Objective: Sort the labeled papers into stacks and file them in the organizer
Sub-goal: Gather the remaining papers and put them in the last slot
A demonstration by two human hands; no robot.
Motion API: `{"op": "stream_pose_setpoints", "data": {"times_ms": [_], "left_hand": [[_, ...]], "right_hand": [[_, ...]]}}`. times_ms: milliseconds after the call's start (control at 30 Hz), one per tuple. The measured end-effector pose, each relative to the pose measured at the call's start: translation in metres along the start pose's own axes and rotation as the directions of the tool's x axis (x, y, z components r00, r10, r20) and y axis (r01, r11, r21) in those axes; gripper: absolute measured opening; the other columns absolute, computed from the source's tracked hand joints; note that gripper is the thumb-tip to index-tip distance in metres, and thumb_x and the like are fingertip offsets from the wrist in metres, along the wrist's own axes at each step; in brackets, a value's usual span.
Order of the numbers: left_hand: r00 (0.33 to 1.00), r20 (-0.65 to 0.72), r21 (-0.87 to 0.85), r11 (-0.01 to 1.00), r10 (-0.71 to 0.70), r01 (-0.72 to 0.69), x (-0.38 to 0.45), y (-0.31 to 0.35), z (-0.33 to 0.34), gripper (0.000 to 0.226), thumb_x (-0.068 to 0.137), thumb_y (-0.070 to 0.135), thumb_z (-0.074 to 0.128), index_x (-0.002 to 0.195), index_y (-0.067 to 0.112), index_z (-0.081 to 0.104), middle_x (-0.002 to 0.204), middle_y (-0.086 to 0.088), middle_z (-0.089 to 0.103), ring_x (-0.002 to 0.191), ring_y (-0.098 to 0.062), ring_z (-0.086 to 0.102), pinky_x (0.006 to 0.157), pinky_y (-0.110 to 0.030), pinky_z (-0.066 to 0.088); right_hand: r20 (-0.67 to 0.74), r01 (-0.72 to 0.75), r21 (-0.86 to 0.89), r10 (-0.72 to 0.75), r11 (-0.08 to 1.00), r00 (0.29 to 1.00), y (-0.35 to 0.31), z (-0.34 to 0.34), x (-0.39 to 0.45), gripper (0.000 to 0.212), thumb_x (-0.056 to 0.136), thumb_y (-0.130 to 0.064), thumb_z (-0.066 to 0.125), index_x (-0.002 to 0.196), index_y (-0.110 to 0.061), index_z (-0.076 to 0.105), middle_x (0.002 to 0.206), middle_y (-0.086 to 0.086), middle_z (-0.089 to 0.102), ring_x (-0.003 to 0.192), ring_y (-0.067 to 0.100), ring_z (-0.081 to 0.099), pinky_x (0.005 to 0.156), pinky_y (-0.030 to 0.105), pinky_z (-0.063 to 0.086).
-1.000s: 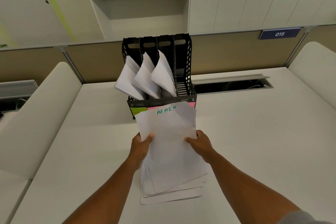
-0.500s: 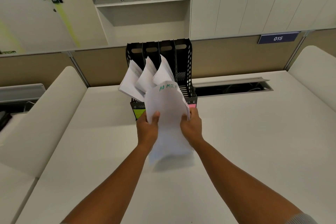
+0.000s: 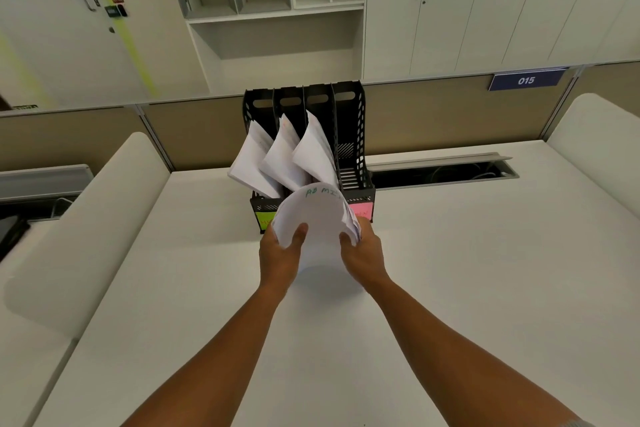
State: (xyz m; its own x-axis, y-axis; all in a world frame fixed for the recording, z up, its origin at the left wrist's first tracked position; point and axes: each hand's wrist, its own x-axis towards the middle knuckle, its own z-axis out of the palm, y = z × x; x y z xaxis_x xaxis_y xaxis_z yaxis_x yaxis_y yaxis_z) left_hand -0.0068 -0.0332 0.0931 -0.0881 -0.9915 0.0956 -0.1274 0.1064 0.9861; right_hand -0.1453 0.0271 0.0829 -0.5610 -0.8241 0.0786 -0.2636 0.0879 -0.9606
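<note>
Fingers [image 3: 300, 231] of both hands are gripping the bent papers [image 3: 317, 218], curling them to fit the empty slot [image 3: 351, 163] at 1 o'clock.

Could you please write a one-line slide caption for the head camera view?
Both hands, left and right, hold a paper stack before the black organizer, its rightmost slot empty.
</note>
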Motion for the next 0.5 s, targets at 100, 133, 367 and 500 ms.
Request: {"op": "stream_pose_setpoints", "data": {"times_ms": [100, 133, 367, 500], "left_hand": [[1.0, -0.01, -0.066, 0.998, -0.016, 0.015, 0.002, 0.003, -0.003, 0.036, 0.084, 0.045, 0.069, 0.114, 0.046, 0.048, 0.101, 0.013, 0.062, 0.093, -0.013, 0.062, 0.07, -0.018, 0.053], [1.0, -0.008, -0.075, 0.997, 0.0, -0.001, 0.003, 0.005, -0.004, 0.035, 0.084, 0.046, 0.068, 0.113, 0.046, 0.05, 0.103, 0.01, 0.064, 0.094, -0.014, 0.063, 0.068, -0.016, 0.054], [0.995, -0.048, -0.109, 0.989, 0.093, -0.098, 0.005, 0.016, -0.005, 0.025, 0.08, 0.052, 0.068, 0.102, 0.053, 0.055, 0.1, 0.018, 0.063, 0.094, -0.011, 0.065, 0.065, -0.012, 0.054], [0.996, -0.079, -0.105, 0.993, 0.037, -0.045, 0.004, 0.012, -0.006, 0.044, 0.075, 0.063, 0.065, 0.112, 0.041, 0.055, 0.102, 0.011, 0.064, 0.095, -0.019, 0.064, 0.066, -0.018, 0.059]], "right_hand": [[-0.038, -0.007, -0.037, 0.006, 0.999, 0.999, 0.006, 0.0, 0.002, 0.022, 0.095, -0.018, 0.054, 0.117, -0.016, 0.053, 0.101, 0.0, 0.061, 0.09, 0.016, 0.059, 0.071, 0.02, 0.05], [-0.056, -0.001, -0.035, -0.001, 0.999, 0.998, 0.005, 0.001, 0.003, 0.023, 0.095, -0.016, 0.052, 0.118, -0.014, 0.054, 0.102, 0.002, 0.062, 0.09, 0.018, 0.06, 0.074, 0.026, 0.052], [-0.079, 0.043, 0.008, -0.042, 0.999, 0.996, -0.005, 0.003, 0.007, 0.025, 0.093, -0.014, 0.056, 0.118, -0.016, 0.052, 0.097, -0.006, 0.058, 0.082, 0.01, 0.058, 0.064, 0.008, 0.045], [-0.064, 0.04, -0.012, -0.041, 0.999, 0.997, 0.003, 0.002, 0.004, 0.026, 0.091, -0.012, 0.057, 0.116, -0.018, 0.056, 0.093, -0.006, 0.059, 0.08, 0.01, 0.058, 0.066, 0.013, 0.046]]}}
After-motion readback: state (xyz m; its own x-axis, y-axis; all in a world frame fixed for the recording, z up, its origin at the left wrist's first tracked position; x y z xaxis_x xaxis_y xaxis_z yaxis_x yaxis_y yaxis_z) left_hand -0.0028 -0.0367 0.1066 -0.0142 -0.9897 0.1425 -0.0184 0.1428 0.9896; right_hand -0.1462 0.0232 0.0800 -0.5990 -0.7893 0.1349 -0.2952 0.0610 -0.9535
